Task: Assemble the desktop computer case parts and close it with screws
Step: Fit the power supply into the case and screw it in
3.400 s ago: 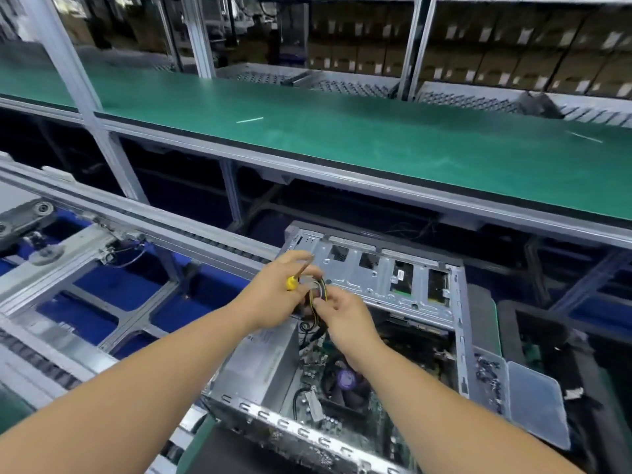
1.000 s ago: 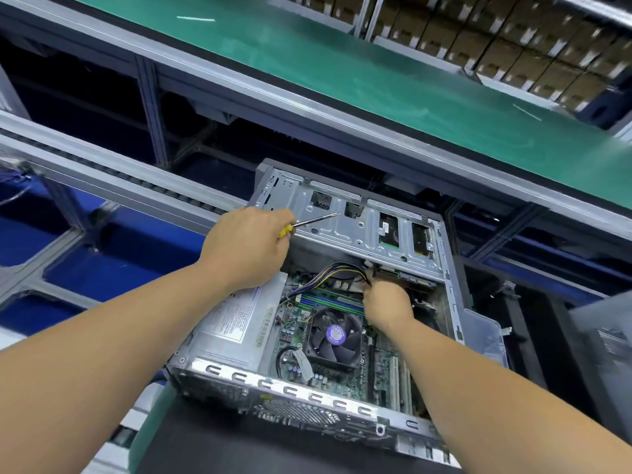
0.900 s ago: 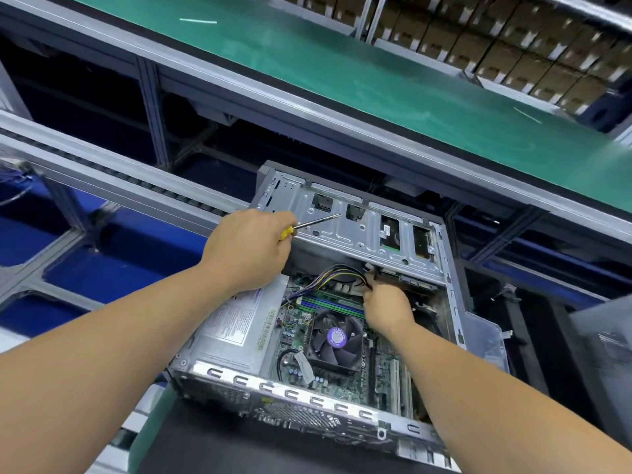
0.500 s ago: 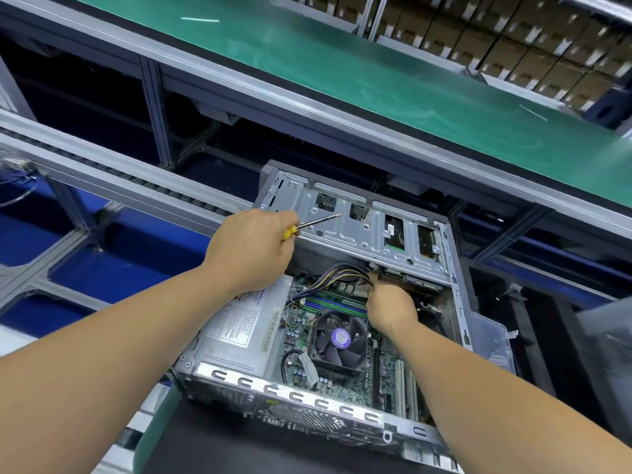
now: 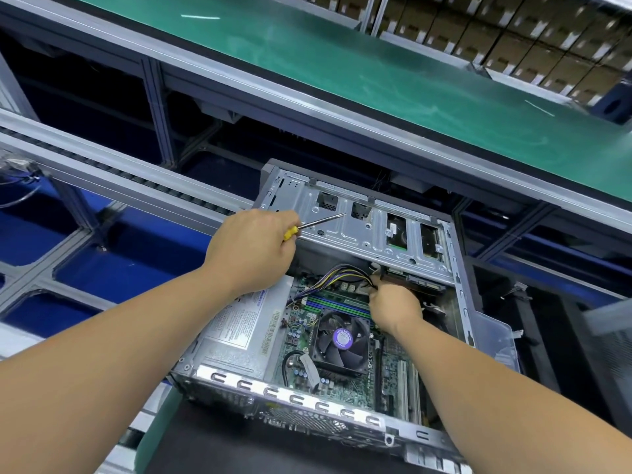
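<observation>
The computer case (image 5: 455, 436) is open (no lid yet); the left hand (image 5: 253, 248) grips a screwdriver (image 5: 316, 224); the right hand (image 5: 393, 302) pinches the wires (image 5: 338, 273); screws come later.

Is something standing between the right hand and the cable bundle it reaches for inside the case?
Nothing visible does. The right hand already touches the cable bundle at its end, under the drive cage. The left hand holds the screwdriver above, clear of it.
</observation>
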